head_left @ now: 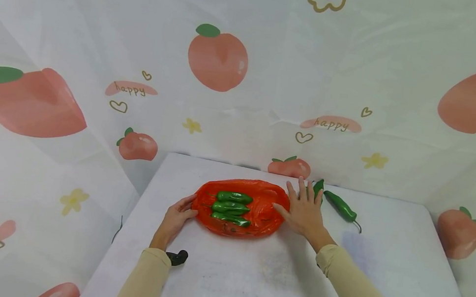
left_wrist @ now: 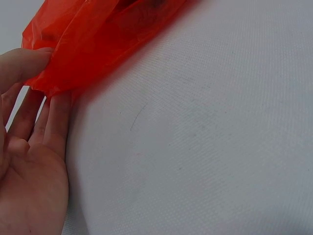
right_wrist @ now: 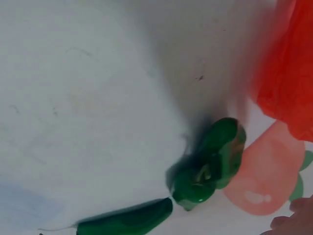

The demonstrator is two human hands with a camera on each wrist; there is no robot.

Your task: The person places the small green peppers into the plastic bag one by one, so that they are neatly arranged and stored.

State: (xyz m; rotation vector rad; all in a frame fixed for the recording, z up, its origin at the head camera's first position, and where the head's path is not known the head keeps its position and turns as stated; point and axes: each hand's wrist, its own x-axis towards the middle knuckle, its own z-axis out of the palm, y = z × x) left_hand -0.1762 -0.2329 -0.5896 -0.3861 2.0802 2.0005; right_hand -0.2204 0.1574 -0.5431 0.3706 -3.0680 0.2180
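Observation:
A red plastic bag (head_left: 239, 208) lies at the middle of the white table (head_left: 248, 278), with three green peppers (head_left: 232, 207) lying side by side in it. My left hand (head_left: 183, 208) pinches the bag's left edge, thumb (left_wrist: 24, 63) on top and straight fingers (left_wrist: 51, 122) underneath. My right hand (head_left: 302, 203) lies flat with fingers spread at the bag's right end, its thumb touching the plastic. Just past its fingers lies a short green pepper (head_left: 318, 187) (right_wrist: 210, 161). A longer pepper (head_left: 340, 206) (right_wrist: 127, 220) lies to the right.
A peach-print sheet (head_left: 217, 62) hangs close behind and around the table. A small black object (head_left: 177, 257) lies by my left sleeve. The table's left edge (head_left: 125, 233) falls away near my left arm.

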